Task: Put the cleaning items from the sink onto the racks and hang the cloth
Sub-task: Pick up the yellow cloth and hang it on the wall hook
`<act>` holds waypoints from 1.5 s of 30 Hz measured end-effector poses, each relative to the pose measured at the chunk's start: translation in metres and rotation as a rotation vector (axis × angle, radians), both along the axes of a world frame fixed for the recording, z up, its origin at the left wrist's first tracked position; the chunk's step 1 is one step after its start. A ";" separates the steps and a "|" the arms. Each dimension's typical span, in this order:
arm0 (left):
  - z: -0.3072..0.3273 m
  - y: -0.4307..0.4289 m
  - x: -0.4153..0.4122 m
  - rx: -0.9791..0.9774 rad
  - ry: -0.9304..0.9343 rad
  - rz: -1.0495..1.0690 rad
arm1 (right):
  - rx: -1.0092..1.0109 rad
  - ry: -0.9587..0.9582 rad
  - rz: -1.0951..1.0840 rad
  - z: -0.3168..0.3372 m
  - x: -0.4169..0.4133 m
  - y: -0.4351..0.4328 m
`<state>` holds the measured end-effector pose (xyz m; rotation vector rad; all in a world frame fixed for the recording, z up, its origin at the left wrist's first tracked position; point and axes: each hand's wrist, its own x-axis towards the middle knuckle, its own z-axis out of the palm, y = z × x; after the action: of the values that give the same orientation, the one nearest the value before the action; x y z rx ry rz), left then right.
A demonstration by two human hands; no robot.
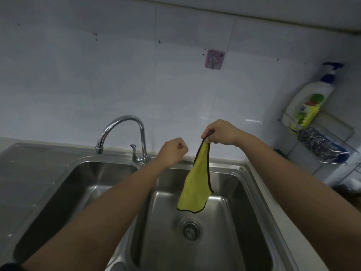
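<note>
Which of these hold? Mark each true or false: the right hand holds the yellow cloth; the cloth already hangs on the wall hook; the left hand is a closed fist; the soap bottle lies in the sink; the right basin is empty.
1. The right hand holds the yellow cloth. True.
2. The cloth already hangs on the wall hook. False: it dangles above the sink.
3. The left hand is a closed fist. True.
4. The soap bottle lies in the sink. False: it stands in the wall rack.
5. The right basin is empty. True, apart from its drain strainer.
</note>
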<state>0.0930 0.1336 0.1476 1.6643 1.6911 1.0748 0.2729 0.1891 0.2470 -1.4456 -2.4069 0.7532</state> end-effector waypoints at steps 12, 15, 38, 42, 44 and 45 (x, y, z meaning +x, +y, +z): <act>0.009 0.011 0.027 0.046 -0.055 -0.046 | -0.062 0.024 -0.006 0.019 0.020 0.004; 0.012 0.012 0.020 0.069 -0.035 -0.032 | -0.043 0.121 -0.075 0.016 0.023 0.006; 0.086 0.107 -0.011 0.219 -0.045 -0.029 | -0.545 1.529 -0.205 0.037 -0.031 0.106; 0.094 0.129 -0.011 0.243 -0.016 0.004 | -0.525 1.538 -0.194 0.048 -0.037 0.131; 0.096 0.138 -0.011 0.259 -0.009 0.008 | -0.496 1.533 -0.240 0.054 -0.040 0.141; 0.098 0.142 -0.012 0.264 0.004 0.012 | -0.482 1.537 -0.259 0.058 -0.041 0.144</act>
<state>0.0809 0.2754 0.2453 1.8181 1.6191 1.3490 0.2315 0.3331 0.3048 -0.6631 -0.8709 1.5946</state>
